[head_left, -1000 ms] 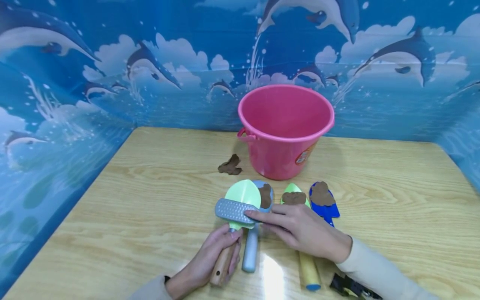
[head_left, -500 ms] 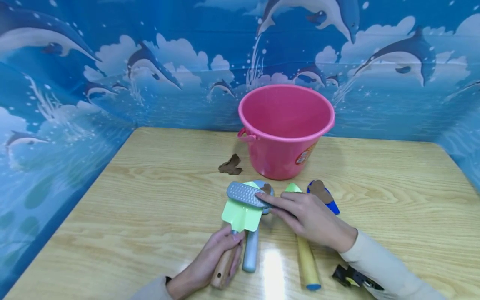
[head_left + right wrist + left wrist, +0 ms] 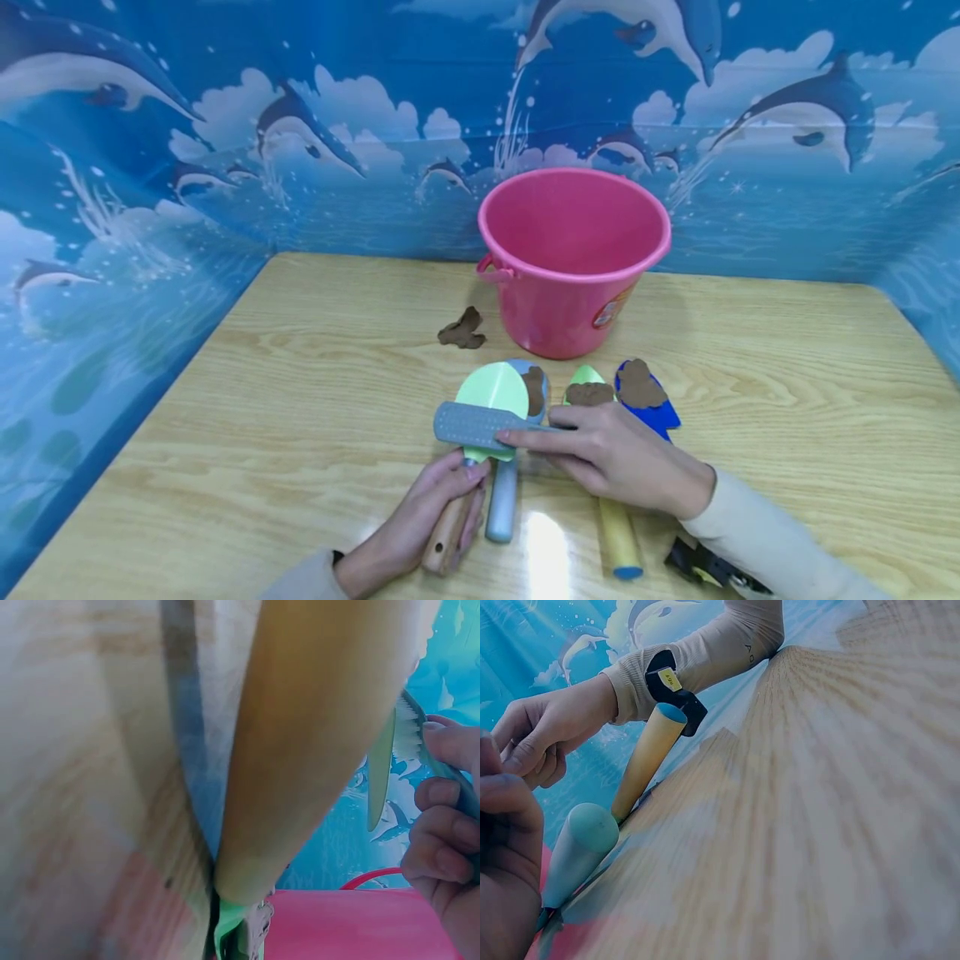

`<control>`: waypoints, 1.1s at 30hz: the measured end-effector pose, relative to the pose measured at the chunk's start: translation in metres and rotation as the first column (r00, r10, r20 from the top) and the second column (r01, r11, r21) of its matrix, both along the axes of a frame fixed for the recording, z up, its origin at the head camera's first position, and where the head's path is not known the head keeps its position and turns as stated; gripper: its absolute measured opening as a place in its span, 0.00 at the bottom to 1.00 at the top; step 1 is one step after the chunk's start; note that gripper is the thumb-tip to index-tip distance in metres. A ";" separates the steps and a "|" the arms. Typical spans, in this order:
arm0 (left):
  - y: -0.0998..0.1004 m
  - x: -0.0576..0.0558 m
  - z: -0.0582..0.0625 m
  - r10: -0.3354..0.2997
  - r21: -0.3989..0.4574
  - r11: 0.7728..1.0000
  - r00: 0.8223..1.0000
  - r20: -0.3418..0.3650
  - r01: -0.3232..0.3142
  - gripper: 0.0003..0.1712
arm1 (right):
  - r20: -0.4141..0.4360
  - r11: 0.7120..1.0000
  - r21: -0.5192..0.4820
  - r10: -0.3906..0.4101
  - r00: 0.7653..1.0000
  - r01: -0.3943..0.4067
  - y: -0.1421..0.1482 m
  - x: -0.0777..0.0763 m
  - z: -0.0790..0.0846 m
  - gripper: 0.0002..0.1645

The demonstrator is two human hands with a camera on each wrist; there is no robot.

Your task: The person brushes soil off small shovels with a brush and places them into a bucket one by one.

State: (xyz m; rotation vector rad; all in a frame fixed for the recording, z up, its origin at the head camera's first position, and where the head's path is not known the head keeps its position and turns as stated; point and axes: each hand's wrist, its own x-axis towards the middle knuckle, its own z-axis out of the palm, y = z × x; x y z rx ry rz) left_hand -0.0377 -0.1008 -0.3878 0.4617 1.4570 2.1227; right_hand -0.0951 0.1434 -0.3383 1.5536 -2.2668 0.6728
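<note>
where brush [image 3: 462,423] crosses, pale green trowel [image 3: 489,385], wooden handle [image 3: 445,542]

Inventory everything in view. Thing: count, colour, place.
Table: 1, tan, centre.
Backdrop: 1, blue, behind table.
Bucket: 1, pink, near backdrop.
Held trowel: 1, light green, in left hand.
Brush: 1, grey-blue, in right hand, over held trowel.
Blue trowel: 1, light blue, partly behind held trowel.
Yellow-handled trowel: 1, green blade, below right hand.
Navy trowel: 1, dark blue, beyond right hand.
Brown lumps: 4, brown, one beside bucket, one on each unheld trowel.
Wrist gear: 2, black, at cuffs.
Sleeves: 2, beige, on forearms.
Left hand, right hand: 2, above table.
</note>
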 end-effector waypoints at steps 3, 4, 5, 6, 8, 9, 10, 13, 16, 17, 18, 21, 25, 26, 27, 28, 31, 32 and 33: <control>0.000 0.000 0.001 0.000 0.004 1.000 1.000 0.002 0.000 0.12 | 0.021 1.000 -0.008 0.005 1.000 -0.005 0.000 -0.001 0.000 0.21; 0.000 0.000 0.001 0.000 0.006 1.000 1.000 0.002 0.000 0.12 | 0.028 1.000 -0.010 0.006 1.000 -0.006 0.000 -0.001 0.000 0.21; 0.000 0.000 0.001 0.000 0.006 1.000 1.000 0.003 0.000 0.12 | 0.031 1.000 -0.008 0.002 1.000 -0.002 0.000 -0.001 0.000 0.21; 0.000 0.000 0.001 0.000 0.005 1.000 1.000 0.004 0.000 0.12 | 0.037 1.000 -0.004 -0.004 0.999 0.005 0.001 -0.002 0.000 0.20; 0.001 0.000 0.001 0.001 0.001 1.000 1.000 0.006 -0.001 0.12 | 0.040 1.000 0.010 -0.026 0.999 0.026 0.001 -0.002 -0.001 0.20; 0.001 0.000 0.002 0.002 0.001 1.000 1.000 0.005 -0.002 0.13 | 0.043 0.999 0.018 -0.037 0.998 0.036 0.002 -0.003 -0.002 0.20; 0.000 0.000 0.002 0.003 -0.001 1.000 1.000 0.004 -0.003 0.13 | 0.048 0.999 0.025 -0.047 0.998 0.046 0.002 -0.003 -0.003 0.21; 0.000 -0.001 0.002 0.002 -0.004 1.000 1.000 -0.001 -0.002 0.14 | 0.047 0.997 0.034 -0.069 0.997 0.067 0.003 -0.005 -0.004 0.22; 0.000 0.000 0.002 0.000 -0.008 1.000 1.000 -0.002 0.000 0.15 | 0.049 0.997 0.022 -0.073 0.996 0.072 0.003 -0.006 -0.006 0.26; 0.000 0.000 0.001 -0.001 -0.009 1.000 1.000 -0.001 0.001 0.15 | 0.047 0.997 0.017 -0.077 0.996 0.076 0.003 -0.007 -0.006 0.27; 0.000 0.000 0.001 0.000 -0.008 1.000 1.000 -0.001 0.000 0.17 | 0.047 0.997 0.012 -0.077 0.996 0.077 0.004 -0.008 -0.007 0.28; -0.001 0.000 0.001 -0.001 -0.008 1.000 1.000 -0.001 0.001 0.21 | 0.058 0.997 -0.008 -0.072 0.996 0.073 0.004 -0.009 -0.007 0.28; -0.001 0.000 0.001 0.000 -0.014 1.000 1.000 0.001 0.000 0.25 | 0.072 0.997 -0.022 -0.069 0.995 0.070 0.005 -0.010 -0.008 0.30; -0.001 0.000 0.001 0.000 -0.017 1.000 1.000 0.002 0.000 0.25 | 0.079 0.997 -0.023 -0.071 0.994 0.073 0.005 -0.010 -0.007 0.30; -0.002 0.000 0.001 0.000 -0.018 1.000 1.000 0.005 0.000 0.25 | 0.085 0.997 -0.022 -0.076 0.993 0.078 0.005 -0.010 -0.007 0.30; -0.002 0.000 0.001 0.001 -0.020 1.000 1.000 0.006 -0.001 0.24 | 0.093 0.996 -0.022 -0.080 0.992 0.082 0.005 -0.010 -0.007 0.30; -0.001 0.000 0.001 0.000 -0.017 1.000 1.000 0.005 0.000 0.22 | 0.118 0.994 -0.017 -0.103 0.988 0.105 0.006 -0.010 -0.006 0.29; -0.001 0.000 0.001 0.000 -0.014 1.000 1.000 0.002 0.000 0.21 | 0.123 0.993 -0.014 -0.114 0.986 0.117 0.006 -0.011 -0.006 0.28; -0.001 0.000 0.001 0.000 -0.011 1.000 1.000 -0.001 0.000 0.20 | 0.125 0.992 -0.012 -0.124 0.984 0.127 0.007 -0.011 -0.006 0.28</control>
